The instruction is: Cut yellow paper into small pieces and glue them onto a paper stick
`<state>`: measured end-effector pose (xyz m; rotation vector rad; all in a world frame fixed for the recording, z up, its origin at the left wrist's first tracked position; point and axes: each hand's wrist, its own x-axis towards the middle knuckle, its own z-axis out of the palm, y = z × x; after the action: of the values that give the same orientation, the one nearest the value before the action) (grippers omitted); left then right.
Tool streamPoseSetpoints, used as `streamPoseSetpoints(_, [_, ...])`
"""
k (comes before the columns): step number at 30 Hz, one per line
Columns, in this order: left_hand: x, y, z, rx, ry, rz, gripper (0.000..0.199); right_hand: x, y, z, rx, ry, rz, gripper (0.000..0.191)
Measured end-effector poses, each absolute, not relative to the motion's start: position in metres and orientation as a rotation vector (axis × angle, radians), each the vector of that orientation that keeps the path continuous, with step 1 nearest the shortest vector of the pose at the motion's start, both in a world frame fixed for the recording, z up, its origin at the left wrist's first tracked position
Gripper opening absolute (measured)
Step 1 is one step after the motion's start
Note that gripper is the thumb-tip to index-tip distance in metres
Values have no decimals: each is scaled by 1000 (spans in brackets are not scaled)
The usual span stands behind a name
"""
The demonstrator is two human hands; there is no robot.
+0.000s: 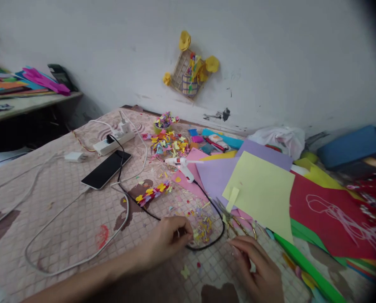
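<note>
Just left of a heap of small yellow and pink paper scraps point(203, 229) is my left hand point(170, 235). Its fingers are curled in, and whatever they may hold is hidden. My right hand point(259, 267) is closed too, its thumb close to the index finger; a small pale bit shows by the fingers, too unclear to name. Gold-handled scissors point(230, 216) lie directly beyond that hand, beside a narrow pale-yellow paper strip point(232, 198). A yellow paper butterfly point(185, 272) rests on the patterned tablecloth point(162, 280) between my hands.
A white glue gun point(184, 167) lies farther back, its black cord looping near my left hand. Coloured sheets, including a pale-yellow sheet point(257, 187), cover the right side. Left are a phone point(106, 169) and a power strip point(115, 142). Paper butterflies point(169, 143) are piled behind.
</note>
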<state>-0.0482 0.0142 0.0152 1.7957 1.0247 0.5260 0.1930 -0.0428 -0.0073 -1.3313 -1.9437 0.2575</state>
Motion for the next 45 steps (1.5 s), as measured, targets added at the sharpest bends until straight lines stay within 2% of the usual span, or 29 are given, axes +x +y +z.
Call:
streamPoseSetpoints(6, [-54, 5, 27, 2062, 854, 495, 8, 182, -45, -10, -1302, -1937, 398, 15])
streamPoseSetpoints(9, [-62, -1, 27, 2067, 1012, 574, 7, 182, -45, -11, -1304, -1914, 403, 15])
streamPoseSetpoints(12, [-81, -1, 25, 2050, 1185, 661, 14, 184, -45, -11, -1315, -1901, 387, 14])
streamPoseSetpoints(19, [-130, 39, 15, 2296, 1625, 854, 13, 183, -44, -17, -1301, -1928, 440, 14])
streamPoseSetpoints(27, [-125, 62, -1, 2424, 1648, 637, 29, 182, -42, -17, -1322, -1932, 420, 15])
streamPoseSetpoints(31, [-123, 65, -4, 2366, 1636, 641, 29, 181, -42, -14, -1324, -1930, 426, 16])
streamPoseSetpoints(36, [-127, 68, -5, 2201, 1589, 814, 25, 179, -41, -14, -1325, -1937, 416, 16])
streamPoseSetpoints(45, [-131, 71, -8, 1409, 1277, 941, 31, 179, -40, -16, -1321, -1939, 428, 15])
